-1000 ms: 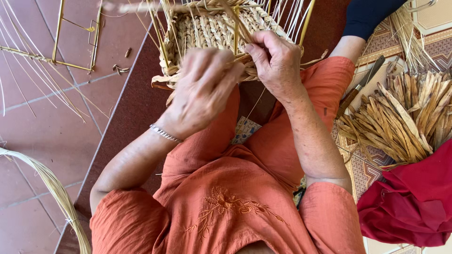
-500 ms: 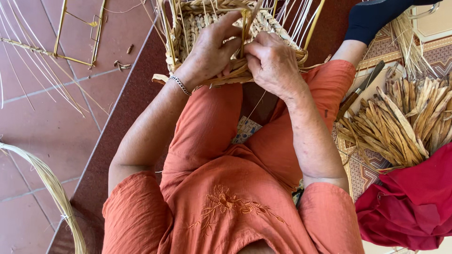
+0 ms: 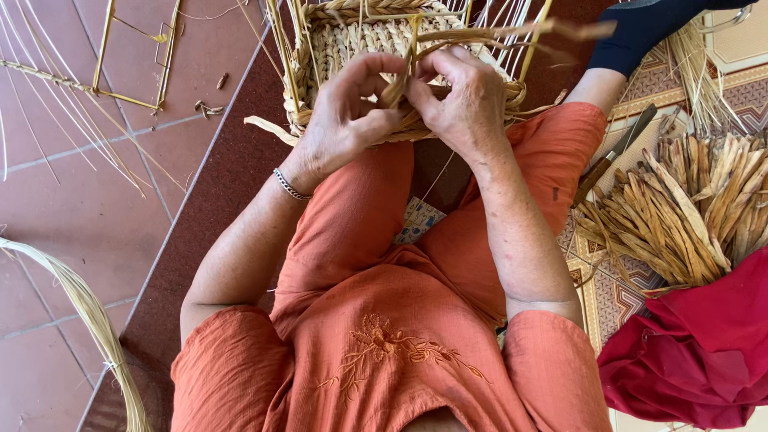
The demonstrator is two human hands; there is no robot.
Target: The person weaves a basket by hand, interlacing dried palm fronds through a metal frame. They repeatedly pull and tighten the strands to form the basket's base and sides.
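A half-woven straw basket (image 3: pixel 344 40) rests on my knees, with upright stakes (image 3: pixel 512 20) sticking out of its rim. My left hand (image 3: pixel 344 120) pinches a flat dried strand (image 3: pixel 400 84) at the near rim. My right hand (image 3: pixel 468 100) grips the same strand from the other side, fingertips meeting the left hand's. A long loose end of the strand (image 3: pixel 520 32) runs off to the right above the basket. A thin bracelet (image 3: pixel 290 186) circles my left wrist. I wear orange clothes.
A pile of dried flat strands (image 3: pixel 688 208) lies on the patterned mat at right, a knife (image 3: pixel 612 152) beside it. A red cloth (image 3: pixel 704 344) sits at lower right. Thin reeds and a small frame (image 3: pixel 132 56) lie on the tiled floor at left. Another person's dark sleeve (image 3: pixel 640 32) shows at upper right.
My left hand has come up from over the near rim to meet the right hand on the strand. The view has shifted slightly, and the strand's loose end now points right.
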